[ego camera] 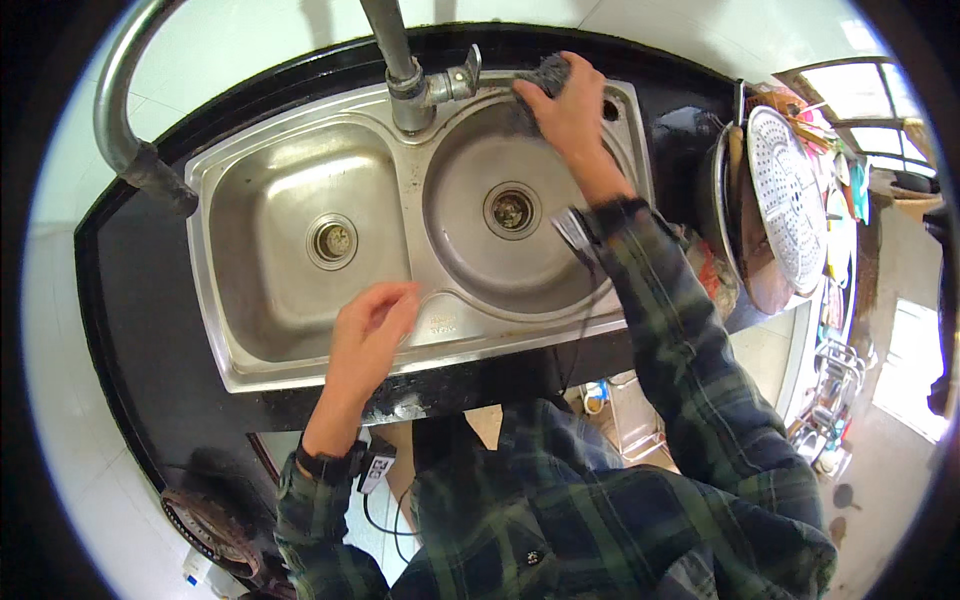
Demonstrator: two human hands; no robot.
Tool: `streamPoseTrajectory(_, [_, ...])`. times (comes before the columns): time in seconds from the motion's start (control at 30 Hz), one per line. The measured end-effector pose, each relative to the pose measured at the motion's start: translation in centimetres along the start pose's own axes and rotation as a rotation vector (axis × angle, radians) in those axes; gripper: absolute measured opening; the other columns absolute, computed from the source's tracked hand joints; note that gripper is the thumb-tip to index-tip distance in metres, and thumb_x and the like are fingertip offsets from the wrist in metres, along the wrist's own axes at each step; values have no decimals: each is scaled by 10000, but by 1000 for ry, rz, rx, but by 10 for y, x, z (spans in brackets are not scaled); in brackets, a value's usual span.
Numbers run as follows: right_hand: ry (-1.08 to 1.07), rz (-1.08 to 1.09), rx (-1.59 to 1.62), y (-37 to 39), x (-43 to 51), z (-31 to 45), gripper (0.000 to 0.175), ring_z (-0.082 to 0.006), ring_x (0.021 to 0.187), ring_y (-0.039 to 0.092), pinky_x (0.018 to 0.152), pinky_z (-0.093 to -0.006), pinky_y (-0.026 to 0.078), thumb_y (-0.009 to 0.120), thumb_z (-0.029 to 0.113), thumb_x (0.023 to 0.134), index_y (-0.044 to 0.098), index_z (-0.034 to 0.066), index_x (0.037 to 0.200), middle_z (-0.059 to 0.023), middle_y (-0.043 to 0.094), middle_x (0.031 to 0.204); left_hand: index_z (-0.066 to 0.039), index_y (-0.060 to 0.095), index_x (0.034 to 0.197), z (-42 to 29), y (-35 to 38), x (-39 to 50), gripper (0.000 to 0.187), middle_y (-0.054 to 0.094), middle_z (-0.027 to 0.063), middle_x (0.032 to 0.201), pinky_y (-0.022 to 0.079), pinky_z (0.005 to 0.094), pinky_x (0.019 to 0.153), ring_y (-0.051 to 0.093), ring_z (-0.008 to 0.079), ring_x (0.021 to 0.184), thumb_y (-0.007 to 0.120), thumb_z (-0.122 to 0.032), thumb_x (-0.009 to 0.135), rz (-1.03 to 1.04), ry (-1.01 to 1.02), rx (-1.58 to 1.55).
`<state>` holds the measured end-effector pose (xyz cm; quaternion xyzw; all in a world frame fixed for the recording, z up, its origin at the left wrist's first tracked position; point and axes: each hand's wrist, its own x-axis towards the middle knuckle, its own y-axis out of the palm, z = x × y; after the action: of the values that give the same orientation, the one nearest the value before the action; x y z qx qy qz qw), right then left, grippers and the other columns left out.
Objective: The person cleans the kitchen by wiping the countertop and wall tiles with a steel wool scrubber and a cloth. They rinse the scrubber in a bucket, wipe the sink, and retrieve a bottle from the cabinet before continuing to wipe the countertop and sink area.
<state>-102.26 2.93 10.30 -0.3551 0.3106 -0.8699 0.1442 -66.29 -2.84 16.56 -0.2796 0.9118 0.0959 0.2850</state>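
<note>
My right hand (574,109) grips a dark grey scouring pad (553,73) at the back rim of the round sink bowl (480,255). The pad looks fibrous, and its lower part blurs against the steel. Over the front edge of the stainless-steel double sink (206,322), near the divider, my left hand (373,326) hovers with loosely bent fingers and holds nothing. To its upper left lies the rectangular bowl (277,195). A drain strainer (512,210) sits in the round bowl and another drain (332,240) in the rectangular one.
A tall faucet (412,97) rises behind the divider, its spout (161,176) curving over to the left. Black countertop (135,300) surrounds the sink. On the right, a perforated steamer plate (784,195) leans beside pans. A wired device (379,465) is strapped to my left wrist.
</note>
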Motion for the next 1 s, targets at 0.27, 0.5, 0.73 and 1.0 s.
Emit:
streamPoseTrajectory(0.27, [-175,306,124,81,-59,26,515,-429,1128,516,976,-474,447,766,140,824,549,5,1270,-240,543,1194,9,681,1124,19,-56,-81,180,689,36,982,482,233,765,627,93,896,648,-90,976,-210,-36,-74])
streamPoseTrajectory(0.5, [-189,1112,517,-13,-87,58,412,-351,1109,606,989,-419,480,759,172,798,665,92,1191,-166,640,1168,19,688,1090,5,-71,-97,171,687,43,967,486,244,740,631,110,865,625,-103,989,-217,6,-110])
streamPoseTrajectory(0.73, [508,905,732,-212,-73,32,425,-188,1045,650,942,-309,506,729,107,817,664,59,1234,-108,696,1159,12,692,1084,-16,-75,-97,181,690,33,967,489,240,773,623,96,868,632,-127,986,-194,31,123])
streamPoseTrajectory(1.0, [1117,185,873,-371,-169,-29,387,-163,891,688,808,-316,572,683,68,892,622,27,1271,-77,701,1054,21,686,1101,-29,-56,-101,209,676,10,976,483,238,809,601,83,895,658,-147,980,-69,140,410])
